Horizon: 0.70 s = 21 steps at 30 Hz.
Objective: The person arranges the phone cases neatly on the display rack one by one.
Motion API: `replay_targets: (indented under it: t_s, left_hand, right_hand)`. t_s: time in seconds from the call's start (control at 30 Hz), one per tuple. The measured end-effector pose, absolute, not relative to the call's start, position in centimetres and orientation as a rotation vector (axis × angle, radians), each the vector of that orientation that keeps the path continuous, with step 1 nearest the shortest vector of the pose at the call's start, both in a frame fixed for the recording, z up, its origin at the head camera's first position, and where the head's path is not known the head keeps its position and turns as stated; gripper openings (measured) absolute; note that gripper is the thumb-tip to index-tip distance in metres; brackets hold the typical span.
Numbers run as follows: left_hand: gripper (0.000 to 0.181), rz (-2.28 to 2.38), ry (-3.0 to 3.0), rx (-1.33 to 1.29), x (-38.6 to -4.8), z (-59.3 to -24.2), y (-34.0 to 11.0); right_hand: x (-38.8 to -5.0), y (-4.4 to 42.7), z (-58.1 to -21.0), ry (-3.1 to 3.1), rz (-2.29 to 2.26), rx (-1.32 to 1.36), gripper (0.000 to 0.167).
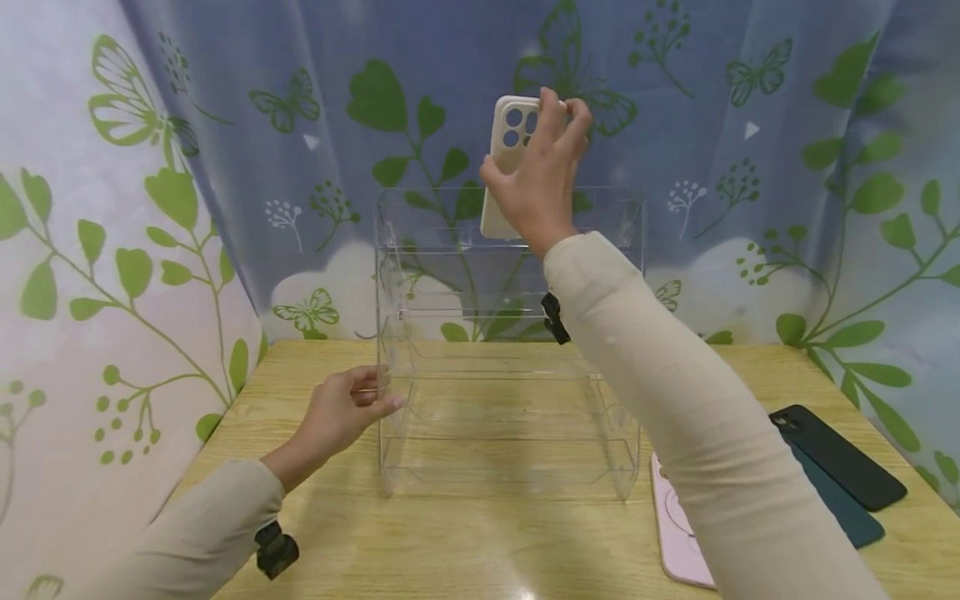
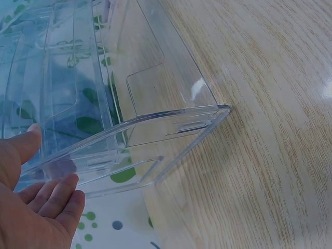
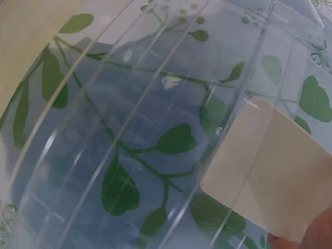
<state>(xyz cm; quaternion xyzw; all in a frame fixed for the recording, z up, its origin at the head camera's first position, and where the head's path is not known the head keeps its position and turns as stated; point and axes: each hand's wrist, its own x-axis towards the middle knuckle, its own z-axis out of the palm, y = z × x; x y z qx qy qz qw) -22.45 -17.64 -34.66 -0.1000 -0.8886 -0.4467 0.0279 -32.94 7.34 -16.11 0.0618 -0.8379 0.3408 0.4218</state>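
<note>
A clear acrylic rack (image 1: pixel 510 375) with several tiers stands on the table. My right hand (image 1: pixel 543 171) grips a cream phone case (image 1: pixel 498 212) by its sides, upright at the rack's top tier, camera holes at the upper end. In the right wrist view the lower part of the case (image 3: pixel 264 166) shows against the clear rack (image 3: pixel 129 109); whether it rests on the tier I cannot tell. My left hand (image 1: pixel 341 417) is at the rack's left side panel, thumb and fingers on either side of its edge. The left wrist view shows the hand (image 2: pixel 41 202) around the panel (image 2: pixel 176 114).
To the right on the wooden table (image 1: pixel 337 542) lie a pink case (image 1: pixel 675 533), partly under my right sleeve, a teal case (image 1: pixel 847 508) and a black case (image 1: pixel 847 458). Behind the rack hangs a patterned curtain (image 1: pixel 465 50).
</note>
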Motion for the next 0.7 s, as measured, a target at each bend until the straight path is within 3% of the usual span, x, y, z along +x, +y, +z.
replay_targets:
  t_s: [0.7]
  left_hand:
    - [0.056, -1.405, -2.752, -0.306, -22.3, -34.6, -17.7]
  right_hand:
    - [-32.5, 6.2, -18.9, -2.386, 0.733, 0.173, 0.083]
